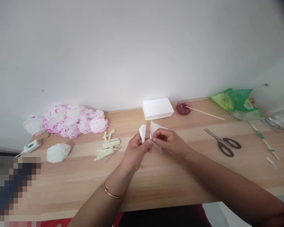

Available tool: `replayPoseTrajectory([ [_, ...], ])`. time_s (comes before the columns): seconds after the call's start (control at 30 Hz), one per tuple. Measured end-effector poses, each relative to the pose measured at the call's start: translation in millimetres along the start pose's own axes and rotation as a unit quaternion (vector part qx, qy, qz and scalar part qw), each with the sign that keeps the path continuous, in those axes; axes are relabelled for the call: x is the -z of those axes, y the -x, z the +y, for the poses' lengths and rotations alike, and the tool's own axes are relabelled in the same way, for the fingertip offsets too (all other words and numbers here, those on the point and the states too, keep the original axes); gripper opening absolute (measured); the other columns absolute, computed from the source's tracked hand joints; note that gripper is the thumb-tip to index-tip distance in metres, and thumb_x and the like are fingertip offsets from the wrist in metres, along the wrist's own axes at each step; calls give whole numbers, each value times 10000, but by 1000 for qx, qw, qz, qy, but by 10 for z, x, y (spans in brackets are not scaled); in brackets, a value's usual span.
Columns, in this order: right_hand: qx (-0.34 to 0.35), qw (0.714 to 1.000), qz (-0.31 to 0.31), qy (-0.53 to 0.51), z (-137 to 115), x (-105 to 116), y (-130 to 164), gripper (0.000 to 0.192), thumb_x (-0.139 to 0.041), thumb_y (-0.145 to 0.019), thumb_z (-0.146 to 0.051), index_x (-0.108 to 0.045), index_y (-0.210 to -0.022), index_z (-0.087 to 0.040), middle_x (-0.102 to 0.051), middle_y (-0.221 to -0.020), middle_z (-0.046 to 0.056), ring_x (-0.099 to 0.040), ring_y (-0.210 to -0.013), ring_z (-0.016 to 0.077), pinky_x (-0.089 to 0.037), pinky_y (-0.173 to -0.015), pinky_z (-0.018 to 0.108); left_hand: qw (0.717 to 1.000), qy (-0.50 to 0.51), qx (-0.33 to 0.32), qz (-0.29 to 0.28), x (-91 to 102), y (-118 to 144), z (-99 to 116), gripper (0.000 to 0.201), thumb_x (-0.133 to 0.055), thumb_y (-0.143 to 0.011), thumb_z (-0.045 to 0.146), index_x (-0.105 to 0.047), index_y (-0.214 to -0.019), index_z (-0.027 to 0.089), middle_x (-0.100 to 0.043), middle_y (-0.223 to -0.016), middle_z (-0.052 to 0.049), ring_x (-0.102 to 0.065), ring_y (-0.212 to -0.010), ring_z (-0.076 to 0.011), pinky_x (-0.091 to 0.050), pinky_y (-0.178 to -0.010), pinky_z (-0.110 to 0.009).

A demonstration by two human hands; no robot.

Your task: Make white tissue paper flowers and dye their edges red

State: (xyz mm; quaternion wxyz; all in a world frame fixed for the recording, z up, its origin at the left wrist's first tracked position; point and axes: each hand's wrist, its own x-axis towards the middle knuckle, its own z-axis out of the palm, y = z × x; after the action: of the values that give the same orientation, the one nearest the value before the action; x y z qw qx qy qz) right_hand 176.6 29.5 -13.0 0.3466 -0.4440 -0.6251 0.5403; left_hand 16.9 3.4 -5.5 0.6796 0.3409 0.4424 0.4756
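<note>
My left hand point(135, 152) pinches a small folded wad of white tissue paper point(142, 132) between thumb and fingers, held above the wooden table point(156, 176). Just to its right, my right hand point(168, 142) grips a white triangular piece of tissue point(155, 127) that points upward. The two hands nearly touch over the table's middle. A gold bangle sits on my left wrist.
At the back left lie several pink-and-white paper flowers point(68, 121), a crumpled white tissue ball point(58, 152) and a white device point(32, 146). Cut pale strips point(107, 147), a white tissue stack point(157, 108), a red dish with a stick point(183, 108), scissors point(223, 143) and a green bag point(236, 101) are also here.
</note>
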Motion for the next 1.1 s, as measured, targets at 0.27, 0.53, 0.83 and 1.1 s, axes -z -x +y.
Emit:
replayPoseTrajectory([
  [0.27,37,998,5,60,-38,-23,22,75,-570,-764,-226,-556,-710,-177,-520,-663,-23,-447,-625,105,-350,-564,225,976,-210,-41,34,69,3,-32,194,-616,-755,340,-596,-754,147,-513,-548,40,-427,-527,-77,-311,-536,-199],
  [0.53,61,997,0,55,-48,-3,12,48,-553,-749,-190,-548,-702,-179,-541,-689,-13,-479,-652,115,-383,-598,233,976,-206,-40,58,76,-9,-54,214,-589,-729,269,-525,-563,151,-502,-511,37,-409,-507,-77,-309,-526,-201],
  [0.83,58,995,-14,79,-79,-8,32,30,-553,-719,-163,-544,-738,-185,-570,-711,-14,-511,-668,119,-397,-597,228,953,-294,-70,27,67,29,-16,205,-556,-772,284,-565,-621,145,-475,-550,38,-383,-537,-79,-296,-516,-197],
  [1.1,31,996,-49,68,-63,12,20,62,-540,-780,-229,-552,-743,-181,-538,-691,-16,-477,-655,116,-369,-589,227,961,-263,-79,22,83,23,-28,223,-558,-762,243,-485,-572,152,-440,-545,44,-368,-546,-75,-294,-523,-194],
])
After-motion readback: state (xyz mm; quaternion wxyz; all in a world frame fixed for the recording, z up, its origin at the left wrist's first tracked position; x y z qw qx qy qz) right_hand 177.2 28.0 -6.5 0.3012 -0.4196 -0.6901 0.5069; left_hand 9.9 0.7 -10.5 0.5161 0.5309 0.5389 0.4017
